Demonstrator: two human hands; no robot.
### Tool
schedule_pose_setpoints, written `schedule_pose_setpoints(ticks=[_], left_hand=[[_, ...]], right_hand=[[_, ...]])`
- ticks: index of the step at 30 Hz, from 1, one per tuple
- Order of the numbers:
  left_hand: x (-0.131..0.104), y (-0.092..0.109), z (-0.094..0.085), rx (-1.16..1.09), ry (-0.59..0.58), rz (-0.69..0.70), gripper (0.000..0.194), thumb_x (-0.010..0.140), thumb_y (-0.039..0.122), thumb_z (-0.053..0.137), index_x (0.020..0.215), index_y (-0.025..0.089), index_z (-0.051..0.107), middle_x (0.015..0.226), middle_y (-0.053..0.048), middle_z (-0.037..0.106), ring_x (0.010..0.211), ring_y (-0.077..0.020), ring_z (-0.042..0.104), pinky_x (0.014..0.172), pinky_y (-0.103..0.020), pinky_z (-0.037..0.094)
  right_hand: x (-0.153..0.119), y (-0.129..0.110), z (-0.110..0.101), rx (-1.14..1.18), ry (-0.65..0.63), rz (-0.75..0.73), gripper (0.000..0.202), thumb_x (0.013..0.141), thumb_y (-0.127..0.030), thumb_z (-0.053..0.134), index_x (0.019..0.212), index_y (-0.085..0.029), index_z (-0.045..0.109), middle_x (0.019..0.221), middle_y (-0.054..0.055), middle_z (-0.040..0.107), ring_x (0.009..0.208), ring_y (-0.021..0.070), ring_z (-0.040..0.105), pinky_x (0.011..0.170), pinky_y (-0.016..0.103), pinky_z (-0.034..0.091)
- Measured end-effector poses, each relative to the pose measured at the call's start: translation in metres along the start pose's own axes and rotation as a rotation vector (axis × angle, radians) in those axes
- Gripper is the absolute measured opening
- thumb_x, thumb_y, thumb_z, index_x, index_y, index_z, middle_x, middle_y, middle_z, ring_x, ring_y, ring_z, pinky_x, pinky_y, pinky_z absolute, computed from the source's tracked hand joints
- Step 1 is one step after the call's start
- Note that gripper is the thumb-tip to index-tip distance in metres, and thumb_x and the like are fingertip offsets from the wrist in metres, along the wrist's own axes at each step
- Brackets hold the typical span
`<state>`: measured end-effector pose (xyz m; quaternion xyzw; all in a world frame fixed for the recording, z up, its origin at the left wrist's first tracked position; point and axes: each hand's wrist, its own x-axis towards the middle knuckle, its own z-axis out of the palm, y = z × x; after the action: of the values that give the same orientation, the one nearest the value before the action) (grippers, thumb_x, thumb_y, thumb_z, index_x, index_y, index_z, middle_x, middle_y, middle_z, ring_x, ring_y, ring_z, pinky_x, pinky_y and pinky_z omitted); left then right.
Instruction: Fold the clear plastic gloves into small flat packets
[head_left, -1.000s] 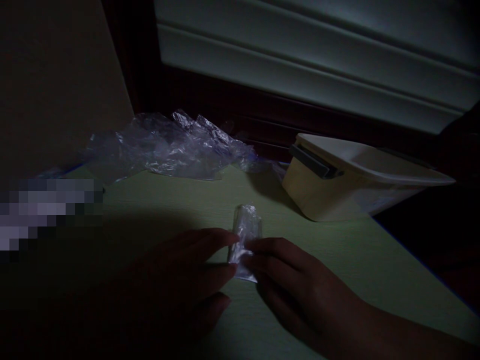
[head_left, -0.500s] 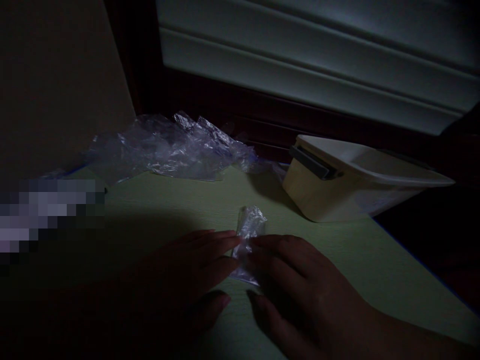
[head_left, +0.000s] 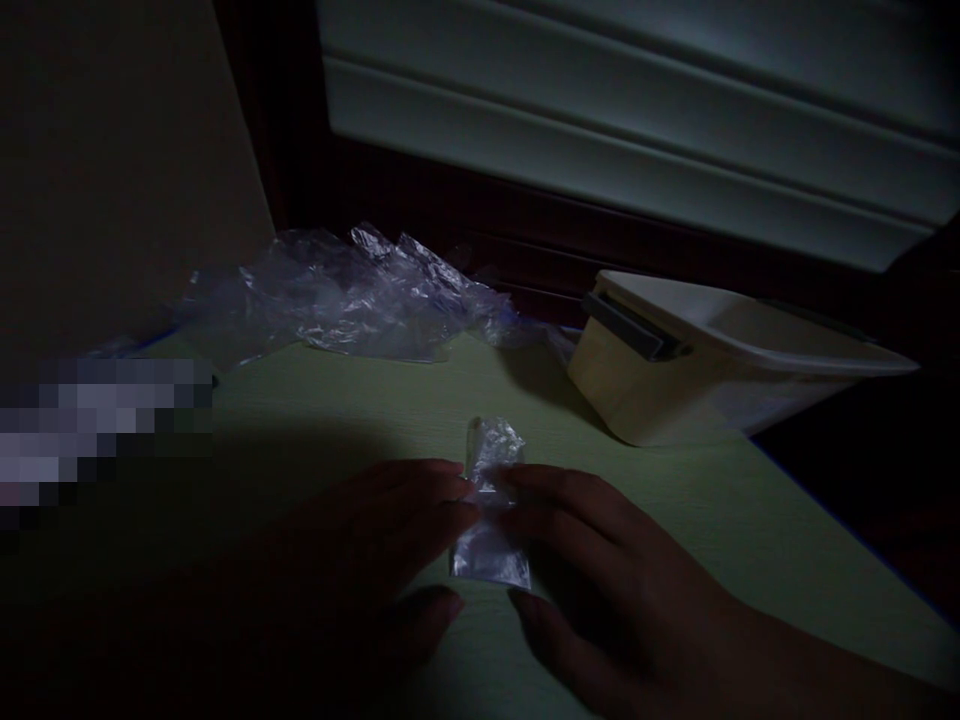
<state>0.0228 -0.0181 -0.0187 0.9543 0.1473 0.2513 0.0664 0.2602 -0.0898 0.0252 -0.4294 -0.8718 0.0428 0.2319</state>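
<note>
A clear plastic bag (head_left: 491, 560), folded into a narrow strip, lies flat on the pale green tabletop (head_left: 360, 405). The fingertips of my left hand (head_left: 405, 530) touch its left edge, with the fingers stretched out and the thumb apart below. From the other side my right hand (head_left: 600, 560) rests its fingertips on the strip's right part, fingers extended and thumb spread from them. Neither hand is closed around the plastic. Dim light hides much of the left hand and its arm.
Crumpled clear plastic bags (head_left: 352, 300) are heaped at the table's back left. A cream plastic bin (head_left: 660, 390) with a dark handle stands at the back right, near the table edge. A pixelated patch (head_left: 90, 420) covers something on the left. Behind is a slatted panel (head_left: 600, 120).
The fingers have shifted slightly on the folded bag, and more of its lower end shows. The strip sits a little further left and lower. The pile and bin stay put.
</note>
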Motion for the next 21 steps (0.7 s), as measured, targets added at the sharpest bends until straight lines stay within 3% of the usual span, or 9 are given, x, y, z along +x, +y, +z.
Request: schedule_pose_setpoints(ticks=[7, 10, 17, 21], left_hand=[[0.006, 0.003, -0.004, -0.043, -0.046, -0.048, 0.054, 0.089, 0.025, 0.054, 0.140, 0.021, 0.035, 0.141, -0.008, 0.050, 0.131, -0.0233, 0.044, 0.110, -0.040, 0.041], [0.009, 0.002, -0.006, -0.065, -0.036, -0.068, 0.054, 0.088, 0.023, 0.056, 0.138, 0.022, 0.036, 0.139, -0.007, 0.052, 0.128, -0.0229, 0.047, 0.107, -0.039, 0.044], [0.018, -0.003, -0.005, -0.169, 0.037, -0.038, 0.035, 0.085, 0.010, 0.047, 0.117, 0.025, 0.050, 0.119, -0.001, 0.062, 0.111, -0.0176, 0.057, 0.097, -0.029, 0.047], [0.022, -0.009, -0.009, -0.228, 0.025, -0.003, 0.022, 0.089, 0.007, 0.042, 0.098, 0.022, 0.056, 0.105, -0.001, 0.063, 0.094, -0.0133, 0.061, 0.082, -0.023, 0.049]], right_hand=[[0.003, 0.003, 0.004, 0.031, 0.001, -0.022, 0.016, 0.090, -0.013, 0.050, 0.097, -0.015, 0.064, 0.101, 0.012, 0.072, 0.099, 0.0211, 0.067, 0.088, 0.037, 0.056], [0.004, 0.004, 0.003, 0.063, 0.010, -0.013, 0.017, 0.093, -0.013, 0.048, 0.099, -0.016, 0.064, 0.103, 0.011, 0.072, 0.098, 0.0202, 0.067, 0.088, 0.036, 0.056], [0.004, 0.000, -0.001, 0.220, 0.014, -0.016, 0.019, 0.095, -0.012, 0.044, 0.100, -0.017, 0.061, 0.097, 0.008, 0.072, 0.089, 0.0159, 0.068, 0.083, 0.029, 0.056], [0.004, -0.003, -0.001, 0.208, 0.022, -0.031, 0.022, 0.087, -0.014, 0.058, 0.109, -0.014, 0.059, 0.106, 0.010, 0.071, 0.103, 0.0176, 0.065, 0.091, 0.031, 0.053]])
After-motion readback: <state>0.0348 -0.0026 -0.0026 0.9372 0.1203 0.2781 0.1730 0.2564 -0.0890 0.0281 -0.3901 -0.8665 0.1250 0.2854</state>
